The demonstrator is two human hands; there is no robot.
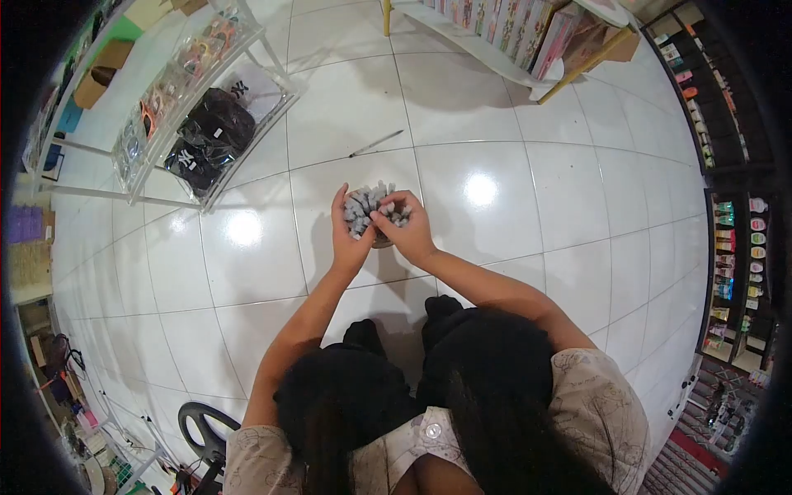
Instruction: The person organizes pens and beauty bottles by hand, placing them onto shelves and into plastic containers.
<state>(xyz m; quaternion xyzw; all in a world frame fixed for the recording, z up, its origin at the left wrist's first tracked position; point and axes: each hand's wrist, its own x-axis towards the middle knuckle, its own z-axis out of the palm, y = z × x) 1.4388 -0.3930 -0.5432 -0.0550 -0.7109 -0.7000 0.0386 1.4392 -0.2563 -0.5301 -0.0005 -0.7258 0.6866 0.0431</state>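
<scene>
Low over the tiled floor is a bunch of grey-white, stubby, stick-like pieces (361, 206), packed upright and fanning out at the top. Their exact kind is too small to tell. Under them shows part of a brownish round base or container (381, 242), mostly hidden by my hands. Along the left side of the bunch, my left hand (348, 243) is cupped, thumb against the pieces. From the right, my right hand (411, 235) curls over the bunch, thumb and fingers closed on pieces at its edge. A thin pen-like stick (376, 143) lies on the floor beyond.
White tiled floor (478, 247) surrounds me. A white rack (132, 196) with packaged caps (216, 124) stands at the left. Ahead right is a white shelf (470, 45) of books or boxes. Dark product shelves (708, 272) line the right, and a black wheel-like ring (188, 422) sits lower left.
</scene>
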